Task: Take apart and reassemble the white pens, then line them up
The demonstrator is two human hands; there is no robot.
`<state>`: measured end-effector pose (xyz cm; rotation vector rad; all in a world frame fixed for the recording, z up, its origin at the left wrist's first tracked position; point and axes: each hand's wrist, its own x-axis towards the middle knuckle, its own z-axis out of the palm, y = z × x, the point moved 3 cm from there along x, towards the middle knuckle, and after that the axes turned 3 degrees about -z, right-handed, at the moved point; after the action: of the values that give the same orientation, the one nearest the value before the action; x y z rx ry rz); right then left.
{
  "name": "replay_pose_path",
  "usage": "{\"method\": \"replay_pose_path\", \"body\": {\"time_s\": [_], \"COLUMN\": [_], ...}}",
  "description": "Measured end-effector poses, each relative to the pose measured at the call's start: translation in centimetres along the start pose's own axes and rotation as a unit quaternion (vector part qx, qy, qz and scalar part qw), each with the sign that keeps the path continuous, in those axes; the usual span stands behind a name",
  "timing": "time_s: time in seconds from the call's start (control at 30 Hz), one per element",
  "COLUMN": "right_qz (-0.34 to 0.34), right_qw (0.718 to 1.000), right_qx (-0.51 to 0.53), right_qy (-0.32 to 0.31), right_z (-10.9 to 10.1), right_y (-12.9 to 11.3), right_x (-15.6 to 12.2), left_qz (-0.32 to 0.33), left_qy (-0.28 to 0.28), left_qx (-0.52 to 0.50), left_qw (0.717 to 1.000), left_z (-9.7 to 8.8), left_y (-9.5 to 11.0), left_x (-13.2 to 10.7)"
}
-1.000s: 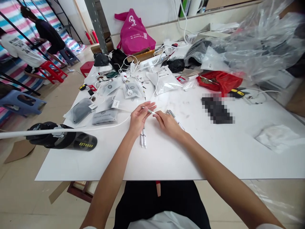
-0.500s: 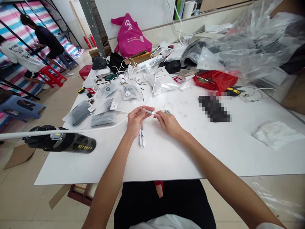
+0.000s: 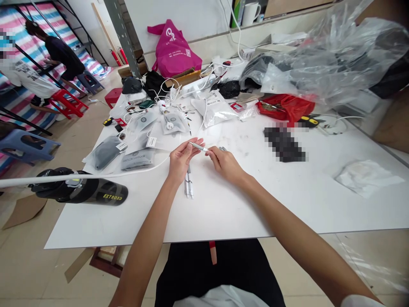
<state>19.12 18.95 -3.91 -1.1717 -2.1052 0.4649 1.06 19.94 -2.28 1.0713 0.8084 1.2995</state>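
Note:
Between my hands, above the white table (image 3: 220, 213), is a slim grey and white pen (image 3: 198, 146). My left hand (image 3: 181, 158) pinches one end of it between thumb and fingers. The opposite end sits in the closed fingertips of my right hand (image 3: 225, 163). Two similar pens (image 3: 188, 185) lie side by side on the tabletop just below my left hand, their upper ends partly hidden by it. Some small grey pen-like ends (image 3: 223, 149) show behind my right hand, mostly covered.
A black bottle (image 3: 96, 189) lies at the left under a white cable (image 3: 140, 172). Packaged pouches (image 3: 138, 160), tangled cables and a magenta bag (image 3: 174, 51) fill the back. A dark pixelated patch (image 3: 284, 145) and a crumpled white tissue (image 3: 367, 175) lie right. Two people sit far left.
The pen has turned slightly between my fingers, and my left fingers have spread a little more. The view has shifted slightly; the things on the table stay put.

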Motion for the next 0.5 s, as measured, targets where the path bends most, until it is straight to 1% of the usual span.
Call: {"method": "replay_pose_path", "body": {"time_s": [0.03,0.1,0.2,0.4,0.5], "right_qz": [-0.002,-0.003,-0.004,-0.015,-0.013], "right_qw": [1.0,1.0,1.0,0.999,1.0], "right_qx": [0.013,0.025,0.01,-0.032,-0.017], "right_qy": [0.0,-0.004,-0.004,0.007,0.002], "right_z": [-0.1,-0.22,-0.22,-0.11,-0.18], "right_y": [-0.03,-0.12,-0.28,-0.64,-0.9], "right_x": [0.01,0.03,0.01,-0.13,-0.22], "left_qz": [-0.004,-0.004,0.006,0.0,0.003], "left_qy": [0.001,0.024,0.054,0.067,0.069], "left_qx": [-0.007,-0.002,0.001,-0.019,-0.023], "left_qw": [1.0,1.0,0.999,0.998,0.997], "left_z": [0.02,-0.14,-0.4,-0.47,-0.46], "left_y": [-0.09,-0.29,-0.47,-0.41,-0.39], "left_x": [-0.01,0.0,0.0,-0.04,-0.04]}}
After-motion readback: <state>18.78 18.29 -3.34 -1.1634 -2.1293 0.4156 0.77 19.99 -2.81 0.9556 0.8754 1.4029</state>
